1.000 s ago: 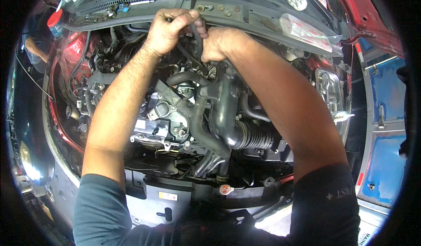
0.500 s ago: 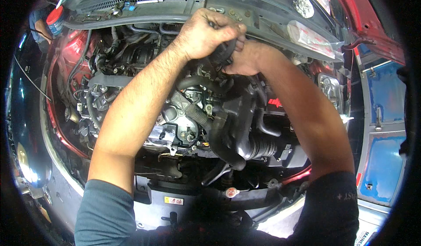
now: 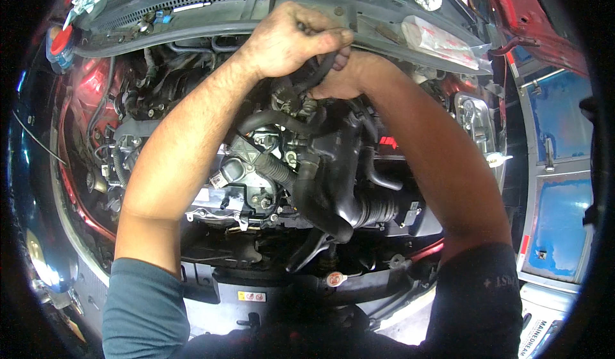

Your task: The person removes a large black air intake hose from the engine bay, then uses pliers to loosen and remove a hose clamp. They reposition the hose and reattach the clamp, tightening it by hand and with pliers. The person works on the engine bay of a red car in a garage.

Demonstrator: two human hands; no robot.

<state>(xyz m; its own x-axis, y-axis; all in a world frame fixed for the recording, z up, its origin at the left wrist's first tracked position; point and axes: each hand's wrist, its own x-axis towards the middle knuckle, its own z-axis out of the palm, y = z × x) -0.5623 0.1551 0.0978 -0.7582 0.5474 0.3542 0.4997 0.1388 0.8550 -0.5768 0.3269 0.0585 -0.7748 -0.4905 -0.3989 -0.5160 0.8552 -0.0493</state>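
I lean over the open engine bay of a red car. My left hand (image 3: 291,39) is clenched around a thin black hose (image 3: 318,71) at the back of the bay, just under the grey cowl panel (image 3: 211,3). My right hand (image 3: 346,77) grips the same hose right beside it, its fingers partly hidden behind the left hand. Below both hands lie the engine block (image 3: 246,173) and a thick black air intake duct (image 3: 339,186).
A clear plastic bag (image 3: 442,39) lies on the cowl at the right. A red-capped reservoir (image 3: 59,42) sits at the far left. The radiator cap (image 3: 334,279) is near the front edge. A blue panel (image 3: 557,224) stands to the right of the car.
Both hands have stayed together on the hose at the back of the bay. The view has shifted, so the hands now sit further right in the picture.
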